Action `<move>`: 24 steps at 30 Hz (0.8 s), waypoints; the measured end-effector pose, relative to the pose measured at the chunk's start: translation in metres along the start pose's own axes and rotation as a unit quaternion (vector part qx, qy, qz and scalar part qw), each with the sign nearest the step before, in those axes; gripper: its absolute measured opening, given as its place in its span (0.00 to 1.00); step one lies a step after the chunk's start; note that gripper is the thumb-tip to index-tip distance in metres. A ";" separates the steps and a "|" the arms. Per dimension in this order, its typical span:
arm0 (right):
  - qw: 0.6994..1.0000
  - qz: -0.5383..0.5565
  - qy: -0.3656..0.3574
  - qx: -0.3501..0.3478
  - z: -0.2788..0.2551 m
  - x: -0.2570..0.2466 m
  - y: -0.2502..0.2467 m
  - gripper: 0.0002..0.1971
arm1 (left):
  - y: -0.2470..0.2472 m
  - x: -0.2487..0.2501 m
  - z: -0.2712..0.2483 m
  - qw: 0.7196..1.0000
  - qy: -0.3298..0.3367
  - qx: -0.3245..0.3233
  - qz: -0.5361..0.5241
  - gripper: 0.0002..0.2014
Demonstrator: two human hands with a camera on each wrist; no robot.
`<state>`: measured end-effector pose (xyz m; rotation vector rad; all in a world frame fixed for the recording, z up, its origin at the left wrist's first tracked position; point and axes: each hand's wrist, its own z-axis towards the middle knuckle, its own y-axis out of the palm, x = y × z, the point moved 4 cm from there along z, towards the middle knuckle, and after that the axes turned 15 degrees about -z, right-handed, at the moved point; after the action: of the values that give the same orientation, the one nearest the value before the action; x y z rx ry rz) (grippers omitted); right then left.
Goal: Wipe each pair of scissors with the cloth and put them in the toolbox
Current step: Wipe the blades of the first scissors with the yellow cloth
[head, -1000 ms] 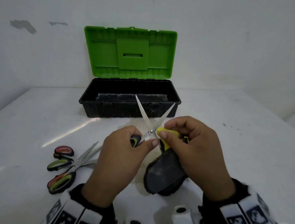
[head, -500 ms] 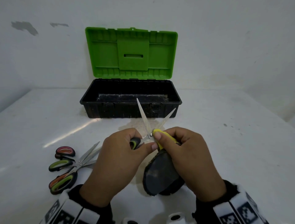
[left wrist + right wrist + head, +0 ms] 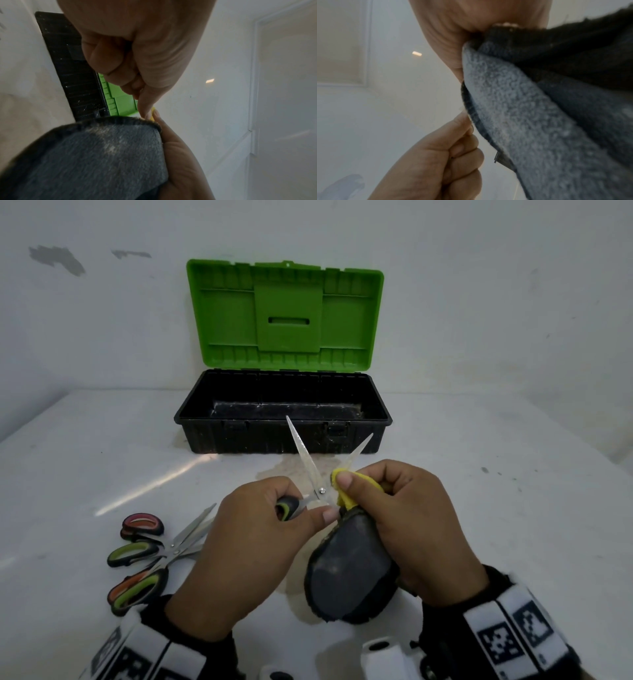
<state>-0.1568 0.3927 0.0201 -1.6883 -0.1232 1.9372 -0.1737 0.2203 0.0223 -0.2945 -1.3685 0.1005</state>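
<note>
My left hand (image 3: pixel 274 518) grips the black and green handle of a pair of scissors (image 3: pixel 308 463) whose steel blades stand spread in a V, pointing toward the toolbox. My right hand (image 3: pixel 387 501) pinches a cloth (image 3: pixel 349 570), yellow on one face and grey on the other, around the base of the right blade near the pivot. The rest of the cloth hangs down grey below my right palm, and fills the left wrist view as cloth (image 3: pixel 96 159) and the right wrist view as cloth (image 3: pixel 539 121). The black toolbox (image 3: pixel 236 436) stands behind with its green lid (image 3: pixel 284 316) raised.
Several more scissors (image 3: pixel 144 556) with red, green and orange handles lie in a loose pile on the white table at the front left. A white wall rises right behind the toolbox. A brownish stain (image 3: pixel 284 470) marks the table in front of the box.
My right hand slid the cloth down toward the pivot and back up along the right blade. The left hand kept its hold on the handle, nearly still.
</note>
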 end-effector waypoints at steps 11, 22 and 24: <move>1.000 -0.025 -0.001 -0.006 -0.004 -0.005 -0.001 0.13 | -0.008 -0.003 -0.001 1.000 -0.011 -0.011 0.018 0.21; 1.000 0.010 0.006 0.005 0.004 -0.007 -0.006 0.11 | -0.012 -0.001 0.001 0.999 0.011 -0.017 0.034 0.20; 0.999 0.041 0.023 0.020 0.008 -0.005 -0.008 0.10 | -0.012 -0.001 0.002 0.999 0.018 -0.009 0.027 0.19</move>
<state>-0.1617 0.3993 0.0297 -1.7356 0.0013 1.9450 -0.1769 0.2089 0.0249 -0.3460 -1.3273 0.1278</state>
